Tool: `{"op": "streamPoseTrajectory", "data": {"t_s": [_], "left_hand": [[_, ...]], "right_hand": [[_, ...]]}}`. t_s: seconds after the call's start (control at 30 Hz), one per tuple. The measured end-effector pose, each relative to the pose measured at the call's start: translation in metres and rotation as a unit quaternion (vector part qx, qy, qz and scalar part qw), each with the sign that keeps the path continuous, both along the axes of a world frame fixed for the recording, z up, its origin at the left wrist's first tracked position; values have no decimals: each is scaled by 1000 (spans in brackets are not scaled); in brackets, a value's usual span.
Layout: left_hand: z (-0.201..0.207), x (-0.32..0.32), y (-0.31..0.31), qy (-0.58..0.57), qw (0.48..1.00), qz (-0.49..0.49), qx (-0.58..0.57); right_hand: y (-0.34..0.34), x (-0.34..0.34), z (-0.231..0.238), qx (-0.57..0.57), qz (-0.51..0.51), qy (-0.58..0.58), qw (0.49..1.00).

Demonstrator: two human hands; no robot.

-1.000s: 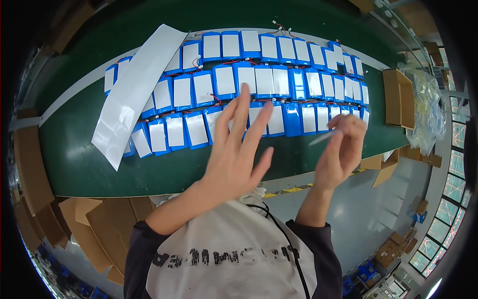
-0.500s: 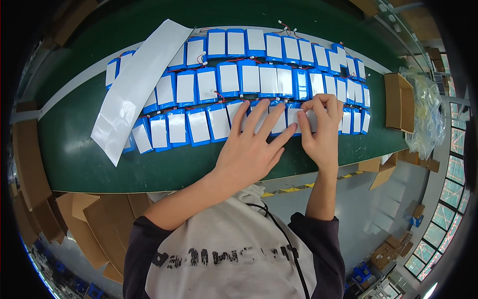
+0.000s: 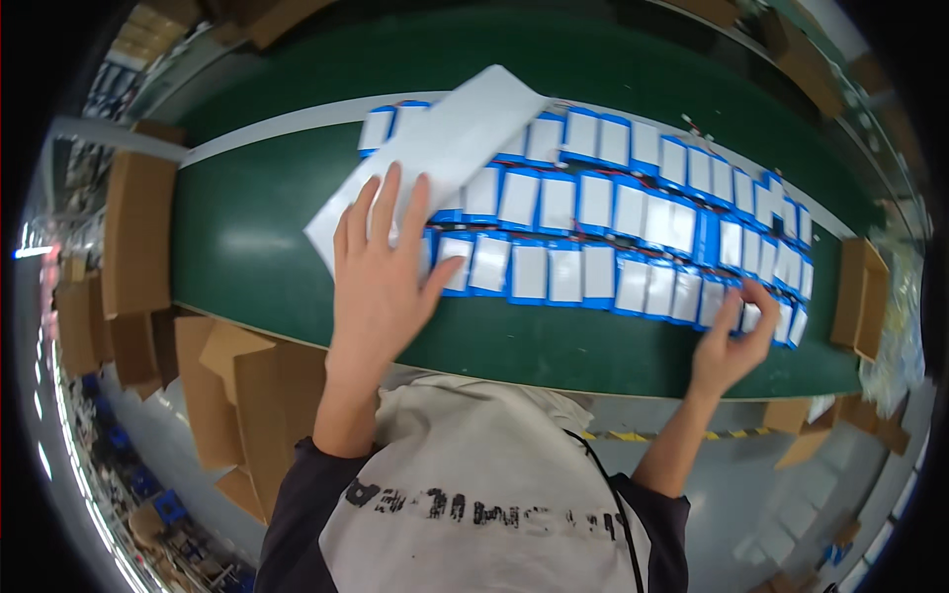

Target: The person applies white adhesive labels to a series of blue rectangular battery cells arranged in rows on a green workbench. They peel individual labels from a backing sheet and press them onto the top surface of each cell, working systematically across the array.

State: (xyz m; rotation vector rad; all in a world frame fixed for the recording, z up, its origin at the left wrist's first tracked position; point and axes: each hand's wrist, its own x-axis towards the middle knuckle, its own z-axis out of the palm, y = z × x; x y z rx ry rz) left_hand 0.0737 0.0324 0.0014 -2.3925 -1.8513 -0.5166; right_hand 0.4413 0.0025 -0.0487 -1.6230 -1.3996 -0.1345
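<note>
Blue battery packs, most with a white rectangle on top, lie in three curved rows; one front-row battery pack (image 3: 530, 272) sits near the middle. A long white sheet (image 3: 465, 128) slants across the rows' left ends. My left hand (image 3: 381, 287) has its fingers spread, fingertips over the sheet's lower part and thumb by a front-row pack. At the right of the front row, my right hand (image 3: 732, 351) has thumb and index fingertips brought close together over the packs. Whatever is between those fingertips is too small to make out. One middle-row battery pack (image 3: 706, 237) shows mostly blue.
Thin red wires with white connectors stick out between rows. The green table (image 3: 257, 247) carries a pale strip behind the packs. An open cardboard box (image 3: 858, 301) stands at the right end beside clear plastic bags (image 3: 895, 366). More cardboard boxes (image 3: 252, 395) stand below the table's near left edge.
My view has swung left, so the rows appear further right. My left hand has left the front row's middle and moved left to the white sheet. My right hand has shifted slightly right along the row.
</note>
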Motion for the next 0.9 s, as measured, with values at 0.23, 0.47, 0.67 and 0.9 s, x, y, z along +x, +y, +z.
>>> {"op": "streamPoseTrajectory", "data": {"t_s": [0.23,0.47,0.67,0.9], "left_hand": [[15,-69,-22,-67,995,59,48],[20,-28,-17,-516,854,71,-15],[5,-7,-29,-539,842,12,4],[2,6,-22,-647,742,-11,-176]], "right_hand": [[-7,-59,24,69,166,198,964],[1,-189,54,-80,479,252,837],[6,-204,40,-45,368,243,896],[13,-191,25,66,301,63,949]]}}
